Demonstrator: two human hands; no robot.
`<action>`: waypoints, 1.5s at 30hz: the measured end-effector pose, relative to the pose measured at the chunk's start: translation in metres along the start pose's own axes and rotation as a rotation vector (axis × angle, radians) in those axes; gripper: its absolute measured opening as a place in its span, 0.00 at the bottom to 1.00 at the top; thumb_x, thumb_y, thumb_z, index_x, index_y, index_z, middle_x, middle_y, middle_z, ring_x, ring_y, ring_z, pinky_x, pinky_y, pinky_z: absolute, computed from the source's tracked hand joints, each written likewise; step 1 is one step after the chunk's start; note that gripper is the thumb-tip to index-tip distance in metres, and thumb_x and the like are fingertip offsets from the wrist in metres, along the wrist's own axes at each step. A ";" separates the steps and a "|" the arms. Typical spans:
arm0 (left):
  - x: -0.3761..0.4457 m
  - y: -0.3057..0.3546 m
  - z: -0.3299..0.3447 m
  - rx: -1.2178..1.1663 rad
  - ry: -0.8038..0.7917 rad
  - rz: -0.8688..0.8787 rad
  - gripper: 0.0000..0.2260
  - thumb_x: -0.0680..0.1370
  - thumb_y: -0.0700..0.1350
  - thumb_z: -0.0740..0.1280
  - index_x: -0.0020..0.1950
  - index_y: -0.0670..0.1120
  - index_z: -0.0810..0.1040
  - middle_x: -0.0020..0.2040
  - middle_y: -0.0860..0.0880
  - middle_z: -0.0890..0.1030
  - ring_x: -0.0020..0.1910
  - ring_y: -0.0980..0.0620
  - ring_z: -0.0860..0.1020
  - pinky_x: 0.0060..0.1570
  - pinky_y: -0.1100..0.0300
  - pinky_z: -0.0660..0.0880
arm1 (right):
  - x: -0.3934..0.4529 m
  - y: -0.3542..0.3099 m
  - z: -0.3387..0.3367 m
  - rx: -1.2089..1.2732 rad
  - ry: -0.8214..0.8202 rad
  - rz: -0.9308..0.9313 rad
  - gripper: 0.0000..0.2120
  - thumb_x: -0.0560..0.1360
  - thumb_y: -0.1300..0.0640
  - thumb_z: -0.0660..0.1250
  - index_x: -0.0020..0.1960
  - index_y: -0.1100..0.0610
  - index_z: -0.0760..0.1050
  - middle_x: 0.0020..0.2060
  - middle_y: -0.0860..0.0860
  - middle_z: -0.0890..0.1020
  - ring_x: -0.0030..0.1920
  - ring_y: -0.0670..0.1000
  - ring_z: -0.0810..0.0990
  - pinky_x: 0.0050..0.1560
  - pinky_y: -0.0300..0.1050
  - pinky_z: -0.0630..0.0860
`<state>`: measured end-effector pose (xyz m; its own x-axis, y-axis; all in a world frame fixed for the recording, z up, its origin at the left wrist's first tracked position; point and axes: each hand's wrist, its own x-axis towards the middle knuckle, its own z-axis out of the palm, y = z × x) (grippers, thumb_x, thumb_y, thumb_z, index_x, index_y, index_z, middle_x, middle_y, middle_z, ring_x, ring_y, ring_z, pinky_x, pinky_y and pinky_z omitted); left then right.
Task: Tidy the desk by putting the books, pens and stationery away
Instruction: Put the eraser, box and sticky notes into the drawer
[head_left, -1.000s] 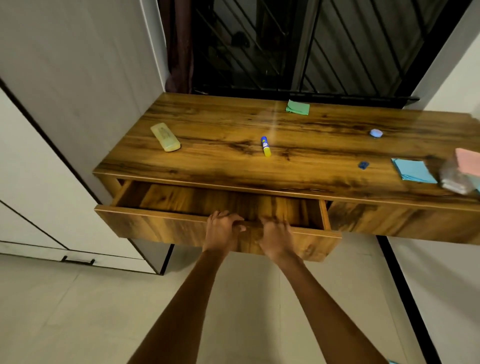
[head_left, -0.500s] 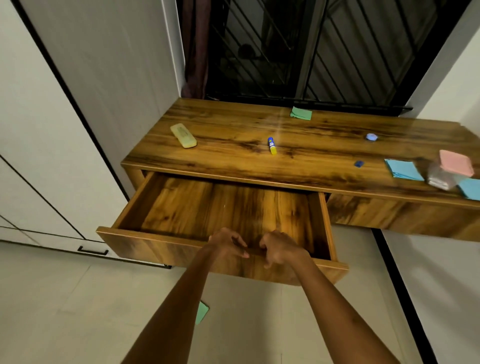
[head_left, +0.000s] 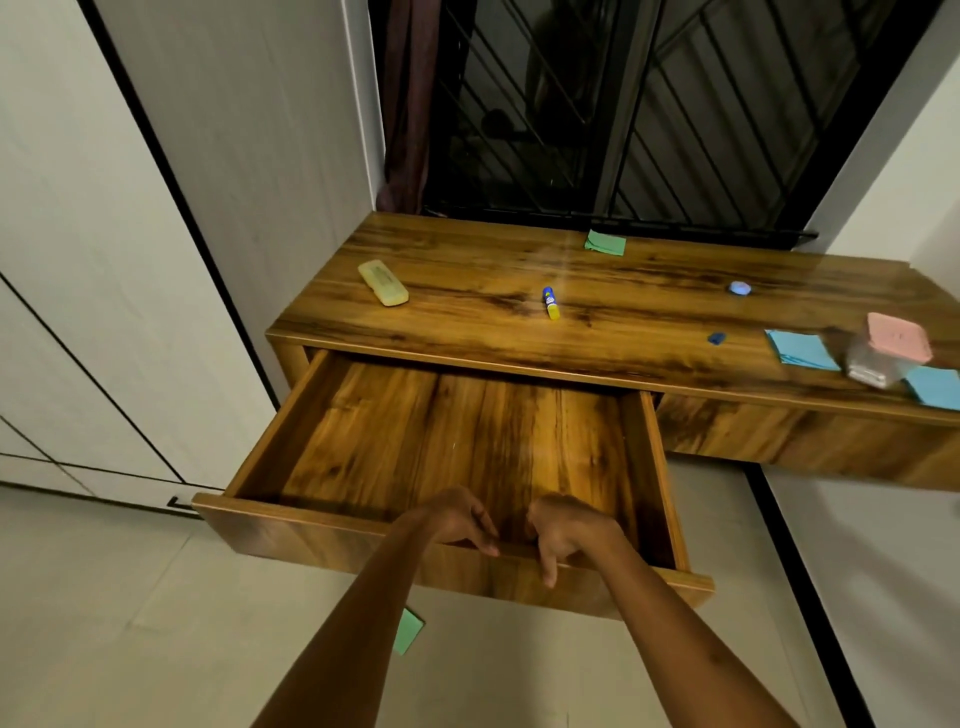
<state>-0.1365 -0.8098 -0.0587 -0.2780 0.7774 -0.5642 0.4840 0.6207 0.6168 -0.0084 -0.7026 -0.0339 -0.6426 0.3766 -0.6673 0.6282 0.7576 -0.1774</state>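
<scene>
The wooden desk's (head_left: 467, 306) left drawer (head_left: 311, 535) is pulled far out and its inside is bare. My left hand (head_left: 457, 519) and my right hand (head_left: 569, 530) sit side by side on the top edge of the drawer's front panel, fingers curled over it. On the desk top lie a pale yellow pencil case (head_left: 383, 282), a blue and yellow glue stick (head_left: 550, 303), a green note pad (head_left: 605, 242), a small round bluish item (head_left: 739, 287), a tiny blue piece (head_left: 717, 338) and blue note paper (head_left: 802, 349).
A clear container with a pink lid (head_left: 888, 356) stands at the desk's right end beside more blue paper (head_left: 935, 387). A green note (head_left: 408, 631) lies on the floor under the drawer. White cupboard doors (head_left: 104, 312) stand left, and a barred window (head_left: 623, 104) is behind.
The drawer has slid out from partly open to nearly fully open, both hands drawing its front panel towards me. A green note on the floor has come into view.
</scene>
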 end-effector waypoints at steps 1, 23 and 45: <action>0.000 0.000 -0.002 -0.005 0.003 0.011 0.12 0.71 0.45 0.73 0.53 0.44 0.82 0.55 0.47 0.81 0.58 0.50 0.76 0.56 0.58 0.70 | 0.001 0.000 -0.003 0.021 -0.025 0.002 0.28 0.63 0.59 0.79 0.61 0.61 0.75 0.57 0.56 0.80 0.57 0.57 0.78 0.52 0.47 0.78; 0.174 0.021 -0.215 -0.278 1.080 -0.165 0.25 0.76 0.53 0.66 0.69 0.41 0.67 0.69 0.37 0.65 0.68 0.38 0.63 0.67 0.46 0.61 | 0.207 0.045 -0.233 0.478 0.868 0.232 0.24 0.80 0.55 0.58 0.75 0.48 0.59 0.72 0.59 0.61 0.69 0.63 0.65 0.65 0.54 0.67; 0.233 -0.018 -0.304 -0.076 0.905 -0.283 0.40 0.71 0.40 0.71 0.76 0.47 0.51 0.66 0.35 0.71 0.66 0.35 0.66 0.65 0.45 0.63 | 0.277 0.051 -0.249 0.613 1.047 0.077 0.26 0.69 0.72 0.61 0.65 0.56 0.68 0.53 0.61 0.79 0.57 0.62 0.73 0.55 0.53 0.72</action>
<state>-0.4622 -0.6089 -0.0346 -0.9292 0.3612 -0.0780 0.2542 0.7780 0.5745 -0.2640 -0.4267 -0.0478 -0.4597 0.8724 0.1660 0.6013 0.4433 -0.6647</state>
